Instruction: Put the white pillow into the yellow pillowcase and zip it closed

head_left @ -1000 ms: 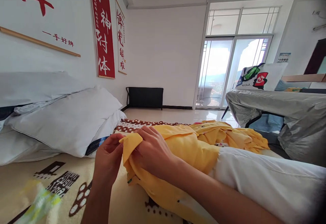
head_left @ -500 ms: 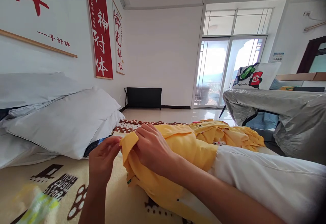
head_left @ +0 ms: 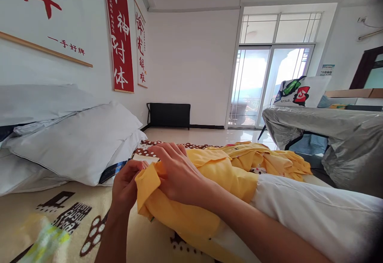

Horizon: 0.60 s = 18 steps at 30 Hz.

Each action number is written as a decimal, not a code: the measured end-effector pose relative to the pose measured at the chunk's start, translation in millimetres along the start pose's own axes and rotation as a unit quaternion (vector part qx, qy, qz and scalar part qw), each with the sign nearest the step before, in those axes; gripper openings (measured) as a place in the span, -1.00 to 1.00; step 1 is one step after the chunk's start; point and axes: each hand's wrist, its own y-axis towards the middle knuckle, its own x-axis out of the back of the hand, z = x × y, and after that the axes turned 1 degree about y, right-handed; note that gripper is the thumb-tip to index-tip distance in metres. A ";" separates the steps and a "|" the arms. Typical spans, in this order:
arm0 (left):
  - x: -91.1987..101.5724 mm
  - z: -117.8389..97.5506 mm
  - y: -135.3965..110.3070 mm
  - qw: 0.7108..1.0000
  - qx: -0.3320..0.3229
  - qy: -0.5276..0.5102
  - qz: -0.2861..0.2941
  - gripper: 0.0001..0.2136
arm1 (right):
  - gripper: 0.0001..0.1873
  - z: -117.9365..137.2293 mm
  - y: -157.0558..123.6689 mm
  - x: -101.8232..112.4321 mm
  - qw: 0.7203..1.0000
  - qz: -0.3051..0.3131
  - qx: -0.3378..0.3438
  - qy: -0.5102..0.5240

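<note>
A yellow cloth cover (head_left: pixel 191 215) lies around the end of a white padded thing (head_left: pixel 311 207) that looks like a pillow. My left hand (head_left: pixel 125 185) pinches the cover's far left edge between thumb and fingers. Over the same folded edge lies my right hand (head_left: pixel 179 175), its fingers curled on the cloth and partly hidden by it. A flap of the cover stands up between the two hands. Beneath everything spreads a cream blanket (head_left: pixel 86 199) with brown patterns.
White pillows (head_left: pixel 77 143) are stacked at the left by the wall. More crumpled yellow cloth (head_left: pixel 275 159) lies behind the white padded thing. At the right stands a table (head_left: pixel 353 123) under a silvery cover, bearing a printed bag (head_left: pixel 302 91) and boxes.
My left hand has moved slightly right, close against my right hand. The flap of yellow cloth has turned and spread wider, and my right hand's fingers reach further over it.
</note>
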 end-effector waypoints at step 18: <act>2.6 10.1 8.4 0.997 -0.058 -0.047 0.005 -0.86 | -0.74 10.0 1.4 -7.5 0.995 0.049 -0.091 -0.005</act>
